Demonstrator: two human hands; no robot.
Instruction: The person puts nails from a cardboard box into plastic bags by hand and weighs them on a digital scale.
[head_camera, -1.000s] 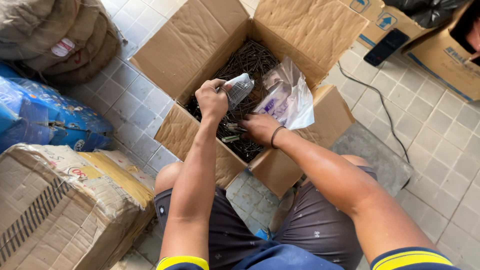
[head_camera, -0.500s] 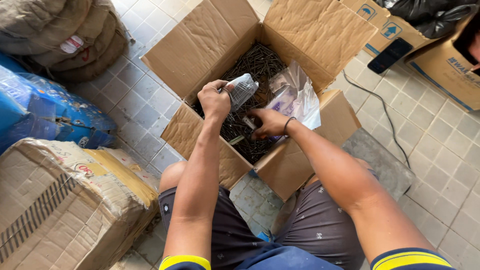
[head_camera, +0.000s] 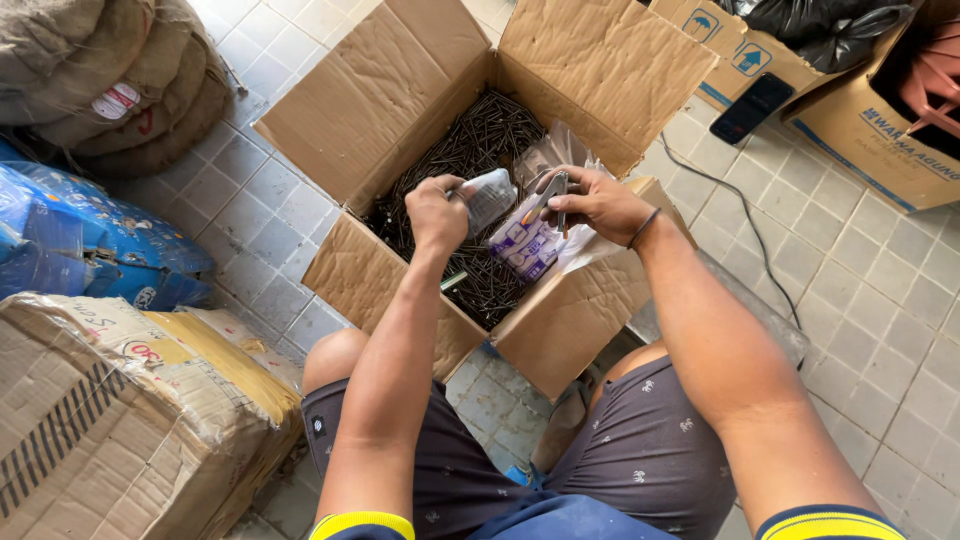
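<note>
A: What is the left hand (head_camera: 437, 212) doing?

B: It is closed in a fist around the neck of a small clear plastic bag (head_camera: 490, 194), which it holds up over the open cardboard box (head_camera: 390, 95). The bag looks partly filled with dark screws.

A: And the right hand (head_camera: 592, 203)?

B: It is raised just beside the bag, fingers pinched around a small bunch of dark screws (head_camera: 556, 190). A dark band circles that wrist.

A: What lies under the hands?

B: A heap of loose dark screws (head_camera: 470, 140) fills the box. Against the box's right wall leans a stack of flat clear bags with purple print (head_camera: 530, 245), right below the right hand.

A: Where does the box stand?

B: On the tiled floor (head_camera: 880, 290), between the person's knees, flaps folded outward.

A: And further out?

B: To the left, a taped carton wrapped in plastic (head_camera: 120, 400), a blue sack (head_camera: 90, 240) and brown burlap bundles (head_camera: 110, 70). To the upper right, a black phone (head_camera: 752, 107) with a cable lies on the floor beside another cardboard carton (head_camera: 870, 140), and a black plastic bag (head_camera: 820, 20) rests on top of it.
</note>
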